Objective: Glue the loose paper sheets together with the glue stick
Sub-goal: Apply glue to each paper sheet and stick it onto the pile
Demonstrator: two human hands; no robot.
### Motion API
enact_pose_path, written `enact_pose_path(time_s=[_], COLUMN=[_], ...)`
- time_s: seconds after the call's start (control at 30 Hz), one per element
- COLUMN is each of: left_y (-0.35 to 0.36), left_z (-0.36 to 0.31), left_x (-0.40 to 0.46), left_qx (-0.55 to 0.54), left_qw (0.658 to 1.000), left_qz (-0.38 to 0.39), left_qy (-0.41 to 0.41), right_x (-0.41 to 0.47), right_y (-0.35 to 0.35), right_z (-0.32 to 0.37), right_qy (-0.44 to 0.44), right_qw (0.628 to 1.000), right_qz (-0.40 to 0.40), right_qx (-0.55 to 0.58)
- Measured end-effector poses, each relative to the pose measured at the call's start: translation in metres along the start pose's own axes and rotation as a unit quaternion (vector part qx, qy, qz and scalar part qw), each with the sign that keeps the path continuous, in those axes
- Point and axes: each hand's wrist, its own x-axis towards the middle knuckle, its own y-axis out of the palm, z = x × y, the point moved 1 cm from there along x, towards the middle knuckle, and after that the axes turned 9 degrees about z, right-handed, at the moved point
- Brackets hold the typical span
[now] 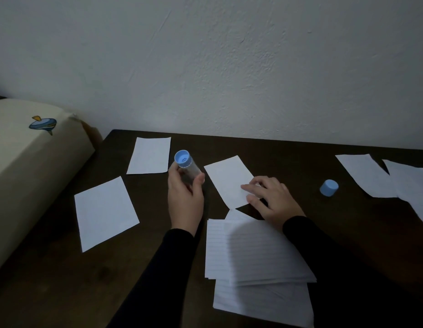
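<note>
While the right hand (272, 200) lies flat, fingers together, on a small paper sheet (229, 179), the left hand (185, 197) clamps the uncapped glue stick (186, 166) just left of it, blue end tilted up and away.

Dark worktop (63, 292) strewn with paper
Loose white sheets (104, 211), a lined stack (253, 256), a blue cap (328, 187) lie on it
</note>
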Motion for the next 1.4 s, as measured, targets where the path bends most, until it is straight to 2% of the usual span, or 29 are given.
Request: enact_pose_path(time_s=[0.13,0.27,0.37,0.5,0.77,0.97,1.17,1.4], left_y=[0.004,0.005,0.005,0.007,0.022,0.034,0.034,0.015], left_z=[-0.002,-0.002,-0.003,-0.006,-0.015,-0.013,-0.014,-0.01], left_x=[-0.003,-0.004,-0.004,-0.007,-0.019,-0.027,-0.025,-0.013], left_qx=[0.016,0.026,0.025,0.02,0.034,0.105,0.128,0.157], left_qw=[1.0,0.999,0.999,0.998,0.979,0.961,0.957,0.965], left_qz=[0.023,0.04,0.045,0.064,0.194,0.24,0.242,0.191], left_qy=[0.01,0.012,0.009,0.015,0.054,0.086,0.095,0.09], right_x=[0.001,0.002,0.002,0.0,0.0,0.002,0.002,0.002], right_y=[0.003,0.003,0.002,0.002,0.001,0.0,-0.002,-0.001], right_z=[-0.003,-0.005,-0.005,-0.003,-0.002,-0.001,0.0,-0.001], right_qy=[0.03,0.068,0.054,0.031,0.006,-0.001,-0.003,0.003], right_qw=[0.998,0.996,0.997,0.999,1.0,0.999,0.999,0.999], right_qz=[-0.044,-0.011,-0.008,-0.004,0.005,0.016,0.019,0.022], right_qx=[-0.022,-0.058,-0.061,-0.008,-0.018,-0.038,-0.037,-0.027])
